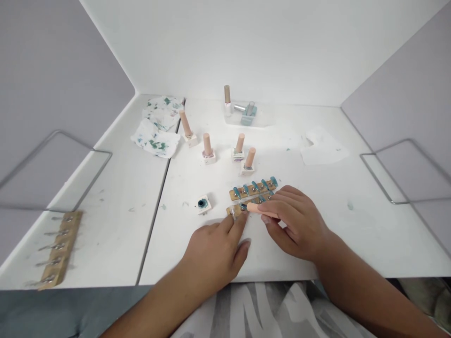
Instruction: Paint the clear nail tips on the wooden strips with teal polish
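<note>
My right hand point(298, 223) pinches a nail polish brush point(262, 210) by its peach cap, bristles pointing left at the nearer wooden nail stand point(229, 211). Several teal-painted false nails stand on that stand, while one at its left end looks clear. With fingers stretched forward, my left hand point(219, 244) rests its fingertips at the stand's left end. Just behind lies a second wooden nail stand point(233, 194) bearing teal nails point(255, 187). Left of both stands sits an uncapped polish bottle point(203, 205) with teal around its mouth.
Peach-capped polish bottles point(208, 152) stand farther back. Behind them, a clear tray point(230, 120) holds more bottles. Stained tissues point(157, 141) lie back left, a white tissue point(322, 148) at right. Another stand with clear nails point(63, 246) is at far left. Wire frames point(384, 188) flank both sides.
</note>
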A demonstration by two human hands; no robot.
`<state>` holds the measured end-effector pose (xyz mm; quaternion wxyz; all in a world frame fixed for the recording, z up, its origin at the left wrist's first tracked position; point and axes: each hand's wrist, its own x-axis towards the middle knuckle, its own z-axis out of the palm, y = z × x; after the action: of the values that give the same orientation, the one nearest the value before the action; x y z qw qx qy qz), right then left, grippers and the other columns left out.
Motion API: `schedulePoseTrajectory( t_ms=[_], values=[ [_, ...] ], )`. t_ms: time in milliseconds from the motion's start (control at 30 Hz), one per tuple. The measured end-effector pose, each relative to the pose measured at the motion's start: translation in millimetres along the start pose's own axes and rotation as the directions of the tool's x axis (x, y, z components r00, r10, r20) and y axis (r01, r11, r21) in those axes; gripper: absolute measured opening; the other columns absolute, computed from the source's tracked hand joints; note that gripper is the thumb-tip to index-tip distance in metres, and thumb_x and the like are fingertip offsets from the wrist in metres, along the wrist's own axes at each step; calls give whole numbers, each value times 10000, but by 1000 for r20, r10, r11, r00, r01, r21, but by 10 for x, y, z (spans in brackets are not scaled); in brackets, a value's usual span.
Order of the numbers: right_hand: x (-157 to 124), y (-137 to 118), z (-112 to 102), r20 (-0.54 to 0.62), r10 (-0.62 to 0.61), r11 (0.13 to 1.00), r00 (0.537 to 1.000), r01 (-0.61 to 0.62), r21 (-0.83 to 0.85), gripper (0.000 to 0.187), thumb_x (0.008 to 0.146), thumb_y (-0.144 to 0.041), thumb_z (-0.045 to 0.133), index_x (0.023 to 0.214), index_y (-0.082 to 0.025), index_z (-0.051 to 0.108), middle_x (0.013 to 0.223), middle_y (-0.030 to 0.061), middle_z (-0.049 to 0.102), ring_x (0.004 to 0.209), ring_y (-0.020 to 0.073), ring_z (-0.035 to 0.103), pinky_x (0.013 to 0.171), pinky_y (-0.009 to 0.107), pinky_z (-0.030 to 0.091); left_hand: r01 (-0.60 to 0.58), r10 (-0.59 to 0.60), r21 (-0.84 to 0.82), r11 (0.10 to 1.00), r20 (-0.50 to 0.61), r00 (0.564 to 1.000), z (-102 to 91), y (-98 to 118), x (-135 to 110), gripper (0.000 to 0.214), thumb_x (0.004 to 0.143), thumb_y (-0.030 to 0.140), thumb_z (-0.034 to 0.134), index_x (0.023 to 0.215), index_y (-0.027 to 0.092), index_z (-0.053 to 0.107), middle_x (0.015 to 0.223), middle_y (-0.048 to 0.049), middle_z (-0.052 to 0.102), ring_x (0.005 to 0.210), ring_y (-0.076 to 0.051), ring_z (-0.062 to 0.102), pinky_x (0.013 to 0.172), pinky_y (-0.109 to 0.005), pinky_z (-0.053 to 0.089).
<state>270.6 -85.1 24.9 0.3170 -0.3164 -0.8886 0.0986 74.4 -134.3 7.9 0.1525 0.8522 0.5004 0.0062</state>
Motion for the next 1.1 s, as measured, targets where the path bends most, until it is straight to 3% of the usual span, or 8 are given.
schedulePoseTrajectory(
  t_ms=[267,533,767,933,1100],
  values=[
    [-27,24,-60,-24,-49,999,999,49,-1,249,718,-80,495,941,-179,546,551,-46,469,506,119,382,562,282,303,4,-4,6,1000,-4,1000,3,3,13,499,910,374,348,1371,183,320,1077,-93,637,781,-234,654,620,-368,531],
    [22,-11,17,-18,-14,999,1000,14,-30,252,743,-74,503,968,-186,524,688,-17,606,587,122,494,628,297,352,1,-1,6,1000,3,1000,10,-3,3,505,904,378,358,1365,177,328,1071,-95,642,770,-229,654,601,-351,529],
    [-44,12,-71,-7,-37,999,999,37,21,248,700,-60,496,913,-170,558,545,-44,466,506,113,357,564,290,301,14,-14,-24,1000,5,1000,1,5,6,498,908,372,355,1370,192,314,1073,-73,636,803,-246,656,622,-398,540],
    [-17,16,-43,-61,-15,1000,998,15,1,233,722,-62,512,922,-178,532,604,-33,538,541,114,435,579,285,325,5,-5,2,1000,-9,1000,1,-5,18,512,906,376,358,1378,186,306,1067,-83,639,763,-234,658,599,-375,533],
    [29,-6,19,-19,15,1000,1000,-15,-12,243,756,-67,501,971,-176,524,730,-12,640,600,116,522,635,290,357,-2,2,6,1000,-29,1000,2,-5,16,503,900,368,368,1365,180,325,1038,-70,648,739,-233,657,570,-365,526]
  ],
)
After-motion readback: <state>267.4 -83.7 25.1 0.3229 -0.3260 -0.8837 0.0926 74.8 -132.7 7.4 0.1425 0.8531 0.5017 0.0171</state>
